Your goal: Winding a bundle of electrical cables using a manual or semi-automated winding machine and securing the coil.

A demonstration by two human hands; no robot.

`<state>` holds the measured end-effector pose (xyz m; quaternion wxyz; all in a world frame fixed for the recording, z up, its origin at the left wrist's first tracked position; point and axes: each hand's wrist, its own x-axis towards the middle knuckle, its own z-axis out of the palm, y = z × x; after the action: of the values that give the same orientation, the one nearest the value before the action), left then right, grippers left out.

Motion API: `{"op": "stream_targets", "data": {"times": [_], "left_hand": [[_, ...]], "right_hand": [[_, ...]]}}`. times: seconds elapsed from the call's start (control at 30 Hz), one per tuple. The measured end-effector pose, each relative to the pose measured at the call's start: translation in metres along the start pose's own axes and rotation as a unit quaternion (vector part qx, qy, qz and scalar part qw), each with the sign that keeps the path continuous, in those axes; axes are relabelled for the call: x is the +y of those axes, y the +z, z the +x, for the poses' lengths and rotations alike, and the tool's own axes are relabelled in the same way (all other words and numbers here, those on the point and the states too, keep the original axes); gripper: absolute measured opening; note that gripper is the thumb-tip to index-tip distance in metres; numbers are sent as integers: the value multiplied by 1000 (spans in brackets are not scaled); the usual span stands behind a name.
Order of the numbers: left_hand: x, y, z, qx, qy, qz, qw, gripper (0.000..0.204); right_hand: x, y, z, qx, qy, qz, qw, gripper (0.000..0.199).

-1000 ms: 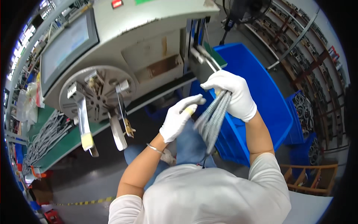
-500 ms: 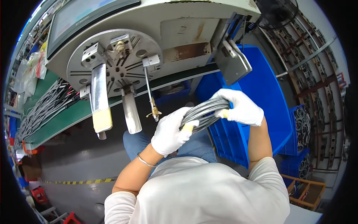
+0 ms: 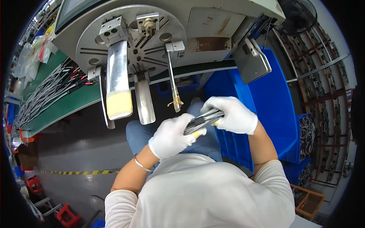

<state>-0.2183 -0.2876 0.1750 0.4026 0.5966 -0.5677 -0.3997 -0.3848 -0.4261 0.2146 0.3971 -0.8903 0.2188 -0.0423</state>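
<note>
Between my two gloved hands I hold a bundled coil of grey cable [image 3: 204, 121], with a black part showing on it. My left hand [image 3: 173, 136] wraps the coil's left end, and my right hand [image 3: 232, 115] grips its right end. Both white gloves have yellow patches at the thumbs. Ahead and to the left stands a machine with a round slotted metal disc [image 3: 131, 47]. Its arms stick out toward me: a flat metal arm with a yellow-wrapped tip [image 3: 119, 105], a curved bare arm [image 3: 145, 100] and a thin rod [image 3: 173, 81].
A blue bin [image 3: 272, 110] stands right of my hands, below a metal plate [image 3: 253, 62]. Grey cables [image 3: 49, 95] lie on the green bench [image 3: 70, 110] at left. Blue crates with coiled cables [image 3: 306, 133] sit at far right, near a rack [image 3: 323, 83] and a black fan [image 3: 298, 17].
The coil has turned in my hands and now shows narrower, as a tight bundle. My hands have come slightly closer together. The view has shifted, so the machine sits farther right.
</note>
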Motion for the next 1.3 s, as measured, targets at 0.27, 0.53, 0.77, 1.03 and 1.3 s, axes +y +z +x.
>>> {"op": "stream_targets", "data": {"times": [0.27,0.53,0.77,1.03,1.3], "left_hand": [[-20,-31,3,-93,-125,-81,984,35],[-36,-5,2,-217,-180,-262,923,29],[-33,-7,-2,-222,-189,-392,873,31],[-38,-16,3,-160,-185,-264,933,26],[-29,-21,1,-77,-194,-253,945,38]], "right_hand": [[2,3,8,-120,189,267,937,22],[-16,20,7,-12,27,-1,1000,21],[14,34,20,82,62,12,995,18],[14,31,24,-38,63,129,989,20],[22,33,24,-16,-63,154,986,34]]}}
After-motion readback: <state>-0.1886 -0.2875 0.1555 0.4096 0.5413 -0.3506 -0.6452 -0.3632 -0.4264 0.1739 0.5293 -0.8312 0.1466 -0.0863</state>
